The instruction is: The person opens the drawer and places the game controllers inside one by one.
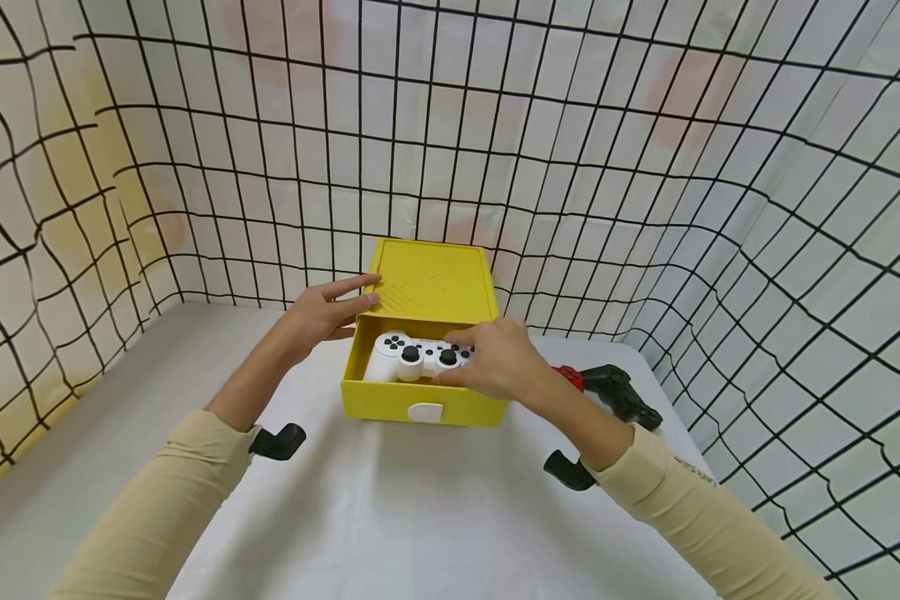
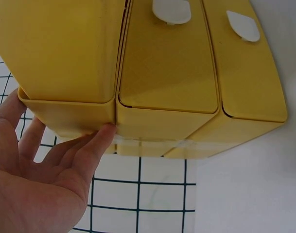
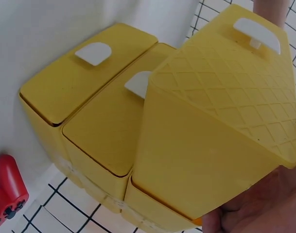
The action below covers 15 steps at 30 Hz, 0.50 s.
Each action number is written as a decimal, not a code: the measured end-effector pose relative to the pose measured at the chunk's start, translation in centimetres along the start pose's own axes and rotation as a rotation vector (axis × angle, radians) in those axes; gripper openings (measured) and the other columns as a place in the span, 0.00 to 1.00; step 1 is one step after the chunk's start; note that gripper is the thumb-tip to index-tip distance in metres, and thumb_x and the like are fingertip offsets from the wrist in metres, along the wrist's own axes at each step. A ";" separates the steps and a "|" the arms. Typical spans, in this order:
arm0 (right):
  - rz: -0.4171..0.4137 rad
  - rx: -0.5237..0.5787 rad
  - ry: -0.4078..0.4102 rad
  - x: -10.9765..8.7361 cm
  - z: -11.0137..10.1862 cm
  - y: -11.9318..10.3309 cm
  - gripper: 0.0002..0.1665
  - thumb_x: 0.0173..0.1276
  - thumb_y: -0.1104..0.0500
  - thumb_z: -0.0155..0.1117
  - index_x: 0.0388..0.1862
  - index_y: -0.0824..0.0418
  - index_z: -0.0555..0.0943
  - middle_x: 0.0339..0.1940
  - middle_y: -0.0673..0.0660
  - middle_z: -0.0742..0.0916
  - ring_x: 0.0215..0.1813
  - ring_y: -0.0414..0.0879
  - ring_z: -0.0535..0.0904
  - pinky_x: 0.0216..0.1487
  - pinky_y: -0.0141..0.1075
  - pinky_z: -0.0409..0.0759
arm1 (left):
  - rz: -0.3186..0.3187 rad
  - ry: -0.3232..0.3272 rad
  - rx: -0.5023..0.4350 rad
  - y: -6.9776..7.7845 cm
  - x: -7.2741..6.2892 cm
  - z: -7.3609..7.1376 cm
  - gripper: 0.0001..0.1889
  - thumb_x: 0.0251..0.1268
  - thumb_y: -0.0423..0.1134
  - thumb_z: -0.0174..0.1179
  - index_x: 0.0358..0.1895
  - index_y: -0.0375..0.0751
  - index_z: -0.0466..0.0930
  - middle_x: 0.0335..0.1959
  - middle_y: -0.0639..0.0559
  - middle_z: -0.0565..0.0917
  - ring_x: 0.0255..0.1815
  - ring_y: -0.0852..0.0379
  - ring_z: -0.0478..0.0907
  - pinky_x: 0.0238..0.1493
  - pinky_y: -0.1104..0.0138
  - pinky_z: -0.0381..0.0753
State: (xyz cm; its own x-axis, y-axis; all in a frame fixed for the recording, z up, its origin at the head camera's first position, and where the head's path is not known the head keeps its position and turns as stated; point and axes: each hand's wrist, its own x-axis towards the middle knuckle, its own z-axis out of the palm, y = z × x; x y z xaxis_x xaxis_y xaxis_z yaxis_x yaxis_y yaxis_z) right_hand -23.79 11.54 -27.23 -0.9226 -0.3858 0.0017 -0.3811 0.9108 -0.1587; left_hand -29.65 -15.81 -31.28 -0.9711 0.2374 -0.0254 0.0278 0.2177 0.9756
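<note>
A yellow drawer unit (image 1: 433,279) stands on the table with its top drawer (image 1: 382,400) pulled out, a white knob (image 1: 425,412) on its front. In the drawer lies a white game controller (image 1: 412,354). My right hand (image 1: 498,358) reaches in from the right and holds the controller's right end, thumb and fingers on either side, partly covering it. My left hand (image 1: 330,308) rests on the unit's left side, its fingers extended along the top edge and the side wall. In the left wrist view, the fingertips (image 2: 108,130) touch the side wall.
To the right of the unit lie a red game controller (image 1: 568,377) and a black game controller (image 1: 621,396). Two closed drawers sit below the top one, with white knobs (image 2: 244,25). A black wire grid (image 1: 457,125) encloses the table at the back and sides.
</note>
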 end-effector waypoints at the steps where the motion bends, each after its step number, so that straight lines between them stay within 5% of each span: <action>1: 0.002 -0.001 -0.002 0.0 0.0 0.0 0.39 0.62 0.31 0.70 0.69 0.46 0.79 0.59 0.52 0.88 0.67 0.56 0.77 0.74 0.56 0.61 | -0.001 0.001 0.001 0.0 0.0 0.0 0.33 0.67 0.58 0.65 0.74 0.63 0.70 0.72 0.48 0.75 0.73 0.47 0.72 0.71 0.51 0.75; 10: 0.022 0.039 -0.053 -0.1 -0.4 0.1 0.43 0.62 0.30 0.69 0.72 0.47 0.76 0.68 0.53 0.83 0.74 0.59 0.70 0.78 0.56 0.57 | -0.003 0.004 -0.009 0.0 -0.2 0.1 0.32 0.68 0.57 0.65 0.74 0.63 0.70 0.72 0.47 0.74 0.73 0.47 0.73 0.72 0.51 0.74; 15: 0.017 0.086 -0.054 -0.8 -1.3 0.2 0.37 0.66 0.35 0.68 0.71 0.48 0.78 0.65 0.53 0.84 0.66 0.54 0.76 0.67 0.52 0.76 | 0.002 0.002 -0.006 0.0 -0.1 0.1 0.32 0.68 0.57 0.65 0.74 0.63 0.70 0.72 0.47 0.74 0.73 0.47 0.72 0.71 0.51 0.74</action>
State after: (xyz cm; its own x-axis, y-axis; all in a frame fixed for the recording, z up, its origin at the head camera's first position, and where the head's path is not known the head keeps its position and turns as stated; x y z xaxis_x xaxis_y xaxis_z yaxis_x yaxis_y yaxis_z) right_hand -23.24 12.16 -25.99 -0.9235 -0.3796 -0.0546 -0.3565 0.9022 -0.2427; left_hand -29.56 -15.72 -31.29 -0.9714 0.2364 -0.0230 0.0284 0.2118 0.9769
